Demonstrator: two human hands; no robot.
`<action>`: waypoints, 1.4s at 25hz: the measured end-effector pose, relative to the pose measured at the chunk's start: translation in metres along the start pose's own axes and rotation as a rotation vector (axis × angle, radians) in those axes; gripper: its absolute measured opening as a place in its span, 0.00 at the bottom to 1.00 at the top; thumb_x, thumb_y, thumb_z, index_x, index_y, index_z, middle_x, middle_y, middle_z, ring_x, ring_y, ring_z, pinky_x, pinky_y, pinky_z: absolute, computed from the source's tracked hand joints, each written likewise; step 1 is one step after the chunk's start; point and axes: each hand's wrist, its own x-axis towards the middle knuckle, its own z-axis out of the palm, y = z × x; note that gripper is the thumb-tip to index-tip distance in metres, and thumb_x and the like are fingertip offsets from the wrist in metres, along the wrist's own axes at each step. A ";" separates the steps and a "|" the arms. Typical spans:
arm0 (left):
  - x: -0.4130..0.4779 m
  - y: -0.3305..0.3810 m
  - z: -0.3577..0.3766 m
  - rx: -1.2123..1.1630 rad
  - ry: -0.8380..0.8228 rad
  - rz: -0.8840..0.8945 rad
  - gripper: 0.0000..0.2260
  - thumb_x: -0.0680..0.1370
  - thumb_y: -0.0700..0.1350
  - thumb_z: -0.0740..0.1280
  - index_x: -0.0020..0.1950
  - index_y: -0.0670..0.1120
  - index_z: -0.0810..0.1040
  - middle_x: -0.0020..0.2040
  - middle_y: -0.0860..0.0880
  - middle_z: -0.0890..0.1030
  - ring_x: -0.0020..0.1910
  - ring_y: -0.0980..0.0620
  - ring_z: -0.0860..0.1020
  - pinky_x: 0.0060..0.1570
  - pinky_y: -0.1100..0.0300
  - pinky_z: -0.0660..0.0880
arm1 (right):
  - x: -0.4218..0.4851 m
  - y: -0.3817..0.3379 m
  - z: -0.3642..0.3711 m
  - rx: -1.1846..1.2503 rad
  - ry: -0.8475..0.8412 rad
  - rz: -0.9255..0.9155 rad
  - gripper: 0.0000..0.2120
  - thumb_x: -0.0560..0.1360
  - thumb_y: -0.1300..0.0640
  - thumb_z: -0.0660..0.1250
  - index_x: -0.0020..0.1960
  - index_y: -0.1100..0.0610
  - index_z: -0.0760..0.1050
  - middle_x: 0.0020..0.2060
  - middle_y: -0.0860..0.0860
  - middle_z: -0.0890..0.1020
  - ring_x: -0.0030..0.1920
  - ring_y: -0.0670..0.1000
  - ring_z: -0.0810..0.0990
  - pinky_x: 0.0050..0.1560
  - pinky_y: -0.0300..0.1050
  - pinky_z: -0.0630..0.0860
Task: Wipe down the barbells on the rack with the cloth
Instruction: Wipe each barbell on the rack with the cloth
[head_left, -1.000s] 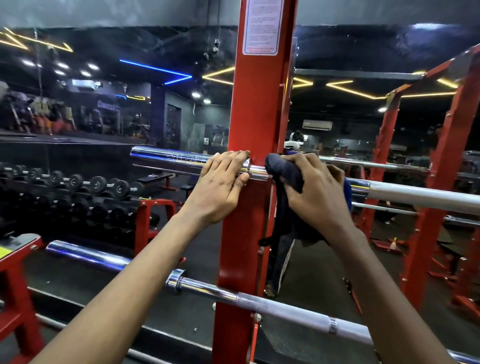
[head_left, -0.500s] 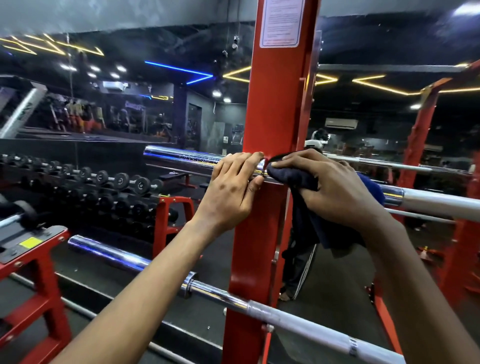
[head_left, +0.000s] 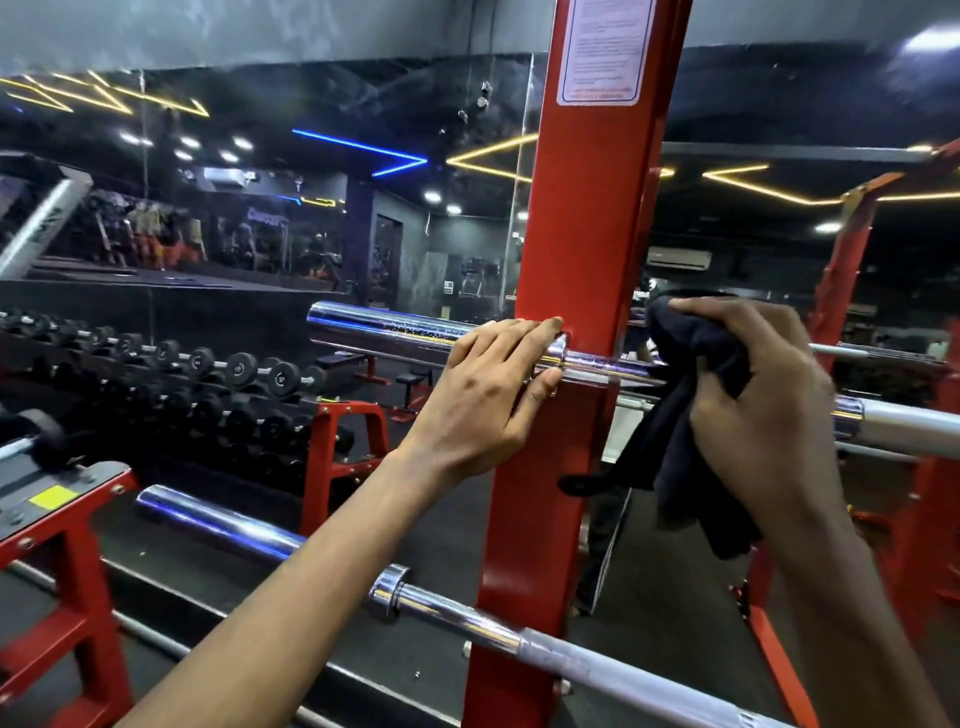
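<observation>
Nearest, two bare forearms reach up and forward from the bottom edge. Beneath them the lower bar (head_left: 597, 670) lies with its long axis slanting from mid-left down to the lower right. Its chrome sleeve points left with the end free, and its shaft crosses in front of the red post (head_left: 587, 234).

Higher up, the upper bar (head_left: 384, 330) runs left to right, close to level, and crosses the front of the same post. Its thick chrome sleeve also points left, the end free. The left hand (head_left: 488, 395) grasps this sleeve at its inner end, just left of the post. The fingers lie over the top and the thumb is tucked under, with the fingertips touching the post's edge. The right hand (head_left: 763, 395) is on the other side of the post, clenched round a bunched dark cloth (head_left: 680, 415). The cloth covers the bar's shaft just beside the post and a loose tail hangs below it. Whether the fingers close round the shaft as well as the cloth cannot be told — the cloth hides it. Past this hand the bar shows again, running off the right edge.

A white label (head_left: 605, 47) is stuck high on the post; its print is too small to read.

Farther off on the left, a red dumbbell rack (head_left: 332, 441) holds black dumbbells (head_left: 239, 369) in rows, side by side — the upper row slants down toward the post. Behind everything, a mirror wall (head_left: 260, 156) shows blue and yellow strip lights.
</observation>
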 end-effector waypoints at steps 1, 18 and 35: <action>0.000 -0.003 -0.002 -0.015 -0.008 0.009 0.22 0.85 0.53 0.55 0.77 0.46 0.69 0.68 0.49 0.76 0.71 0.50 0.70 0.73 0.56 0.60 | 0.000 -0.008 -0.001 0.010 0.034 0.003 0.28 0.72 0.74 0.67 0.64 0.48 0.80 0.60 0.47 0.77 0.62 0.47 0.77 0.66 0.36 0.72; -0.021 -0.112 -0.040 -0.137 -0.070 -0.027 0.20 0.83 0.46 0.55 0.73 0.45 0.73 0.69 0.49 0.76 0.71 0.52 0.70 0.75 0.60 0.55 | -0.019 -0.082 0.114 -0.446 0.082 0.180 0.27 0.74 0.65 0.68 0.73 0.53 0.73 0.69 0.51 0.75 0.64 0.59 0.77 0.70 0.55 0.68; -0.032 -0.198 -0.048 -0.322 0.028 -0.228 0.16 0.85 0.48 0.53 0.62 0.47 0.79 0.59 0.52 0.80 0.59 0.52 0.76 0.63 0.51 0.68 | -0.010 -0.094 0.165 -0.440 0.142 0.150 0.25 0.74 0.64 0.69 0.70 0.52 0.75 0.72 0.46 0.74 0.68 0.61 0.73 0.76 0.60 0.63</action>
